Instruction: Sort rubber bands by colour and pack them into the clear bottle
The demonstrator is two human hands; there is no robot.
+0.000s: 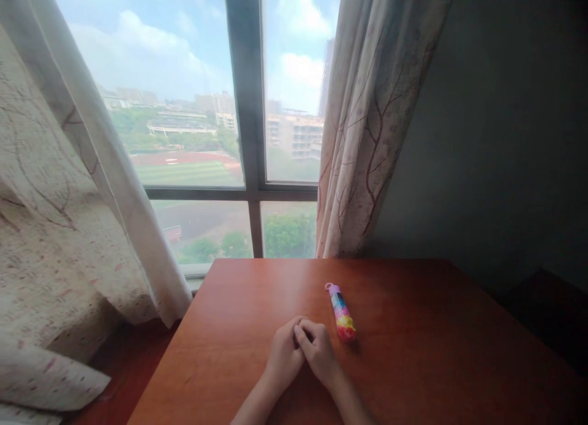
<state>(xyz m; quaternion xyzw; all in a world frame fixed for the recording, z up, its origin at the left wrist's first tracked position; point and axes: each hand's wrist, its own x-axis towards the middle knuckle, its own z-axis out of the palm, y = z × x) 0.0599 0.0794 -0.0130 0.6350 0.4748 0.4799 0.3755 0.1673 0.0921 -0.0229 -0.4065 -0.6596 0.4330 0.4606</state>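
My left hand (283, 350) and my right hand (318, 350) rest together on the wooden table (404, 351), near its front. Their fingers are folded in and pressed against each other, with the thumbs meeting at the top. No object shows between them. A slim clear tube (342, 313) lies just beyond and to the right of my right hand, apart from it. It has a pink-purple cap with a ring loop at the far end. Its small contents sit in coloured bands of blue, pink, yellow and red, too small to name.
Behind the table stands a window (250, 137) with a dark frame, looking onto a sports field, trees and buildings. A patterned curtain (68, 198) hangs at the left, another curtain (367, 119) at the right. A dark wall (482, 137) is on the right.
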